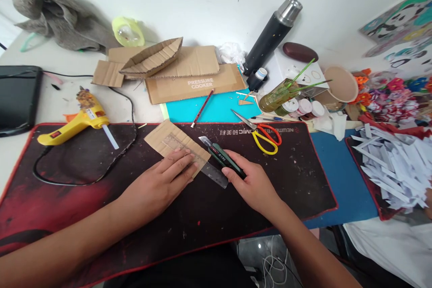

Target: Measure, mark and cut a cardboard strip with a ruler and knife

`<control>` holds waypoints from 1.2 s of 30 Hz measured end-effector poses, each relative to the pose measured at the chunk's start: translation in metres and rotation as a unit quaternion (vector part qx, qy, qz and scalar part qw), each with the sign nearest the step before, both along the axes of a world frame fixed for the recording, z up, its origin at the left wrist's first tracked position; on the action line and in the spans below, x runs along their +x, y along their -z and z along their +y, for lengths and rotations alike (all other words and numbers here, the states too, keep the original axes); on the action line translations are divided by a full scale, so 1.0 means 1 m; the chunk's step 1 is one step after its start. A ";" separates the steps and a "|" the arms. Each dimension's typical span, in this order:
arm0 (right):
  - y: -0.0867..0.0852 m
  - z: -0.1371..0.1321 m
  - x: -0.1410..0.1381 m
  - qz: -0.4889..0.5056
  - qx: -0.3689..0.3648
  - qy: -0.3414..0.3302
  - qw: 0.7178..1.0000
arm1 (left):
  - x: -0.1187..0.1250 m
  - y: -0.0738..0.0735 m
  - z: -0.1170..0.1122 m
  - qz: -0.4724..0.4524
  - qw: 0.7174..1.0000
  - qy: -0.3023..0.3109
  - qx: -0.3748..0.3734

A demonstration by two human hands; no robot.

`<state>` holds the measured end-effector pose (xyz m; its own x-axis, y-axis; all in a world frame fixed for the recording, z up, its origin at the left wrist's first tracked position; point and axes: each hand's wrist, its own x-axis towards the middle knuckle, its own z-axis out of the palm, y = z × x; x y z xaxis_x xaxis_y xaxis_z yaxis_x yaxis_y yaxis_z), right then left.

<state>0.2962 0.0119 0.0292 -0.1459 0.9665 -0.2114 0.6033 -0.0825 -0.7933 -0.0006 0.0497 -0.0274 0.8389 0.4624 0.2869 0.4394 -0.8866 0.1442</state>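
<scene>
My left hand (161, 184) lies flat with fingers stretched out, pressing a clear ruler (202, 164) onto a small cardboard piece (165, 137) on the black-and-red desk mat (101, 198). My right hand (251, 184) is closed round a green-and-black utility knife (219, 155). The knife's blade (204, 141) points up-left beside the ruler's right edge.
A yellow glue gun (76, 121) with its cable lies left on the mat. Red-and-yellow scissors (261, 132), a pencil (202, 107), a cardboard boat (151, 57), flat cardboard sheets (199, 83), a black flask (272, 33), a jar of brushes (280, 96) and white paper strips (394, 162) surround the work spot.
</scene>
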 end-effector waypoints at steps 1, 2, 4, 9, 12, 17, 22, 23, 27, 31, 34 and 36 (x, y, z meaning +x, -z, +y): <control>-0.001 0.000 0.000 -0.007 -0.003 -0.004 1.000 | 0.000 0.001 0.000 0.004 1.000 0.000 0.002; -0.002 -0.001 0.001 -0.016 -0.005 -0.009 1.000 | 0.000 0.001 -0.001 0.006 1.000 0.000 0.002; -0.004 -0.002 0.003 -0.038 -0.002 -0.022 0.999 | -0.001 0.002 -0.001 0.006 1.000 -0.001 -0.001; -0.006 -0.006 0.007 -0.108 0.028 -0.069 0.991 | -0.001 0.000 0.000 -0.001 1.000 0.006 -0.010; -0.012 -0.008 0.008 -0.149 0.041 -0.089 0.984 | -0.001 -0.001 0.001 -0.012 1.000 0.005 -0.024; -0.023 -0.009 0.003 -0.205 0.043 -0.121 0.970 | 0.000 0.000 -0.001 -0.019 1.000 0.003 -0.018; -0.025 -0.007 -0.004 -0.257 0.033 -0.145 0.955 | 0.002 -0.001 0.000 -0.030 0.999 0.002 -0.013; -0.025 -0.006 -0.005 -0.265 0.029 -0.147 0.953 | 0.002 -0.002 0.001 -0.026 1.000 0.003 -0.006; -0.026 -0.005 -0.009 -0.289 0.015 -0.154 0.945 | 0.003 -0.003 0.002 -0.011 1.000 0.006 0.007; -0.029 -0.005 -0.012 -0.325 0.008 -0.166 0.931 | 0.003 -0.002 0.000 -0.025 1.000 0.002 -0.009; -0.033 -0.005 -0.016 -0.373 0.012 -0.177 0.910 | 0.003 -0.001 -0.001 -0.023 1.000 0.001 -0.018; -0.035 -0.006 -0.019 -0.405 0.019 -0.186 0.895 | 0.003 -0.002 0.000 -0.012 1.000 0.005 -0.013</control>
<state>0.2768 0.0064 0.0647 -0.2736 0.8914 -0.3612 0.9616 0.2625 -0.0807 0.0023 0.0496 -0.0253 0.8361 0.4625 0.2949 0.4273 -0.8863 0.1783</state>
